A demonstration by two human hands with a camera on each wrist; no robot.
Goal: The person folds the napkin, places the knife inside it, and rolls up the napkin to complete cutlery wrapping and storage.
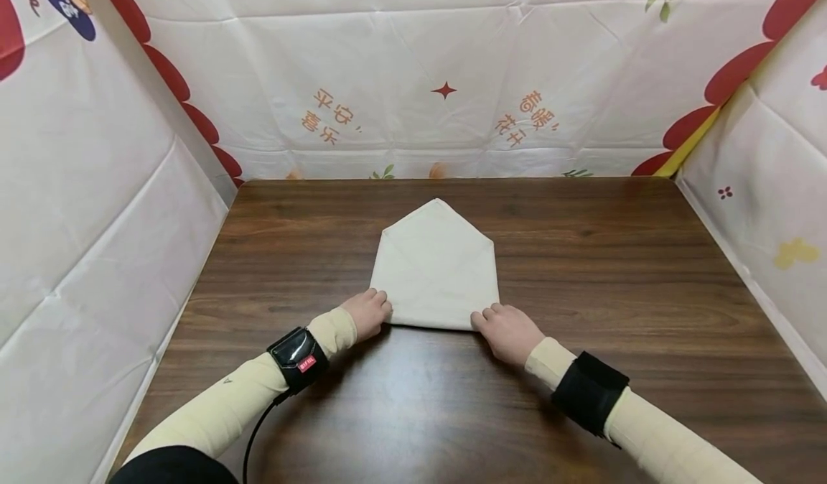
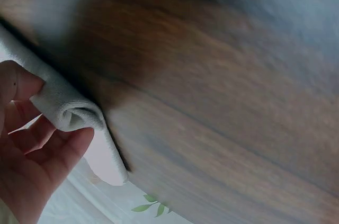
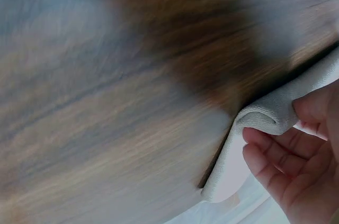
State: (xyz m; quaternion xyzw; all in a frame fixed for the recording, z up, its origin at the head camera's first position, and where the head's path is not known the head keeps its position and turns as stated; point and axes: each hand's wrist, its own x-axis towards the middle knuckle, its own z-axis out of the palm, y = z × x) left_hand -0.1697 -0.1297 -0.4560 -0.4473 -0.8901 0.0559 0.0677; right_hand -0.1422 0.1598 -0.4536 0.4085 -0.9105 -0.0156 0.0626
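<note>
A white cloth lies on the table, folded to a house-like outline with its point toward the back wall. Its near edge is rolled, and the coiled ends show in both wrist views. At the near left corner my left hand pinches the roll between thumb and fingers; in the left wrist view the thumb lies on top of the cloth roll. My right hand pinches the near right corner the same way, fingers around the end of the roll in the right wrist view.
The dark wooden table extends around the cloth. White printed sheets hang as a back wall, a left wall and a right wall. A black cable runs down from the left wrist strap.
</note>
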